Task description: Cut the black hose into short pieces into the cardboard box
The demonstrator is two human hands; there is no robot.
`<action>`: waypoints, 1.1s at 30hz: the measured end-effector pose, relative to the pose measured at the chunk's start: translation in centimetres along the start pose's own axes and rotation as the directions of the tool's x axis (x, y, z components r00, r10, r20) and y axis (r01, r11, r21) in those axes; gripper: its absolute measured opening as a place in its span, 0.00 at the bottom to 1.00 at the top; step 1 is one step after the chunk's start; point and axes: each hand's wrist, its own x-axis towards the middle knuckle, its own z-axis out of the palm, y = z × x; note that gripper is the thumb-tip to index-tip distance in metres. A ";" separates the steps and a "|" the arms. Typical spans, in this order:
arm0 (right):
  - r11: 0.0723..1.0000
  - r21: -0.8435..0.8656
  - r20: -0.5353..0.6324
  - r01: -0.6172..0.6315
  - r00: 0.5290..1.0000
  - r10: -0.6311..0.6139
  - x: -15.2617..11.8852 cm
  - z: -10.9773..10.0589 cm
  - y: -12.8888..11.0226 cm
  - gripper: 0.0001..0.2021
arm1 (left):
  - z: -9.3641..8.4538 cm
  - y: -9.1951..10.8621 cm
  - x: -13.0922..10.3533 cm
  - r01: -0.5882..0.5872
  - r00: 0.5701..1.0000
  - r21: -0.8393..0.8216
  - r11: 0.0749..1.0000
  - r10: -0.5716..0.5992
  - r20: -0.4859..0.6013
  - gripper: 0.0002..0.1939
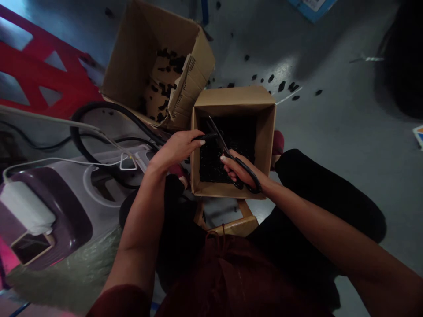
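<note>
Wooden frame [236,226] is sitting nearest, partly hidden by clothing. Right hand [238,166] is gripping black-handled scissors [225,148], fingers curling around the handles; blade gap is too dark to judge. Left hand [180,146] is pinching a black strip [210,137] between thumb and fingers, its end lying at the blades, over the near box [234,97]. Dark pieces [228,165] are filling the near box's bottom, blurring together; can't separate or count them. Black hose [132,115] is looping at left and passing behind the left wrist; can't tell if it's joining the strip. Far box [200,66] is standing open, torn flap showing, black bits [163,90] lying inside. More bits are dotting the floor [330,132]. Blue item [312,11] is running out of view at top.
</note>
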 end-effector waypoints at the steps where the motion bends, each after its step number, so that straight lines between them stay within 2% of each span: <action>1: 1.000 0.016 0.000 -0.007 1.000 0.007 -0.1 0.0 -0.1 0.11 | 0.0 0.0 0.0 0.001 1.000 -0.003 1.000 -0.001 -0.003 0.19; 11: 0.994 0.060 -0.069 -0.087 0.993 0.091 -0.6 0.2 -1.1 0.11 | 0.2 -0.1 0.2 -0.001 1.000 0.008 1.000 0.001 -0.013 0.18; 16: 0.989 0.126 -0.070 -0.076 0.994 0.086 -0.5 0.4 -0.8 0.10 | 0.0 0.3 0.1 0.028 0.996 -0.044 0.999 -0.031 -0.083 0.20; 22: 0.992 0.102 -0.086 -0.074 0.993 0.083 -0.2 0.8 -0.4 0.08 | -0.3 0.8 0.1 0.041 0.974 -0.126 0.991 -0.067 -0.215 0.20; 26: 1.000 -0.007 -0.113 0.000 0.994 -0.001 0.3 0.9 0.3 0.07 | -0.3 0.7 0.2 0.039 0.975 -0.153 0.988 -0.071 -0.209 0.21; 30: 0.980 -0.159 -0.101 0.119 0.986 -0.136 0.8 0.6 1.5 0.15 | -0.2 0.8 0.2 0.044 0.981 -0.179 0.983 -0.076 -0.179 0.20; 33: 0.966 -0.219 -0.074 0.138 0.985 -0.158 0.9 0.4 2.1 0.18 | -0.2 0.8 0.2 0.047 0.983 -0.184 0.982 -0.079 -0.166 0.20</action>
